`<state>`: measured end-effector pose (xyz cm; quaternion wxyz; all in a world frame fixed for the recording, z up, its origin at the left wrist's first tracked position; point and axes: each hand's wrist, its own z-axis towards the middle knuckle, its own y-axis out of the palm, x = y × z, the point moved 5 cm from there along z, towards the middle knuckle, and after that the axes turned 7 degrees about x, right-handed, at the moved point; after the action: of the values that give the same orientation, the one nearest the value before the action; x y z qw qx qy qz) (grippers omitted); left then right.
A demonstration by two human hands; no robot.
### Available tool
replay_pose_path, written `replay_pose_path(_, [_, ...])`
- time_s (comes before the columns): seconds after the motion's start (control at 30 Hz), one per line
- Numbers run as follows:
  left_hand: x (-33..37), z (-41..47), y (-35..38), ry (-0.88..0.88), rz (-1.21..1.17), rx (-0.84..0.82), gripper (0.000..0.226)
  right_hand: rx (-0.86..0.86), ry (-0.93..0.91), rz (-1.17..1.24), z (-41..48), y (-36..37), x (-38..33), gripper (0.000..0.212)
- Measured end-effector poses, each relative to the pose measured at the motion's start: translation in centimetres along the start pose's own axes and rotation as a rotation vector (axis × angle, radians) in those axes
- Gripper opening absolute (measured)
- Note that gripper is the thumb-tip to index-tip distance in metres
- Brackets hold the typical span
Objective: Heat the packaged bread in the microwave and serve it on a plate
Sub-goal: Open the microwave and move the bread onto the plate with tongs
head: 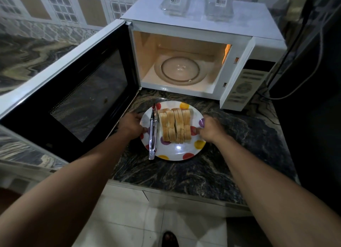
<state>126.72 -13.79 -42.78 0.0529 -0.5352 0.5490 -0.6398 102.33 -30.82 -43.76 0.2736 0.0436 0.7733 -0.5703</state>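
Dark marbled stone forms the counter [230,172], backed by patterned wall tiles [55,4]. At the left, the microwave door [73,91] hangs wide open. The left hand [132,124] grips the left rim of a polka-dot plate [177,150] just in front of the oven, thumb over the edge. Metal tongs [153,134] lie along the plate's left side, beside a row of sliced bread [175,124] at its middle. The right hand [210,128] grips the opposite rim. Behind, the white microwave [203,30] is lit inside, showing its glass turntable [180,70]. Two clear containers [218,4] stand on top.
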Motion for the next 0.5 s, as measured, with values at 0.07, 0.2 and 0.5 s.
replay_pose_path(0.07, [-0.4, 0.3, 0.0, -0.016, -0.058, -0.026, 0.049, -0.011, 0.017, 0.077, -0.2, 0.0, 0.2, 0.053])
replay_pose_path(0.2, [-0.6, 0.2, -0.1, -0.063, -0.186, -0.088, 0.040, -0.047, 0.012, 0.278, -1.1, -0.4, 0.5, 0.054])
replay_pose_path(0.5, [0.1, -1.2, -0.6, -0.058, -0.344, -0.192, 0.040, -0.058, -0.046, 0.609, -3.5, -1.2, 0.7, 0.052])
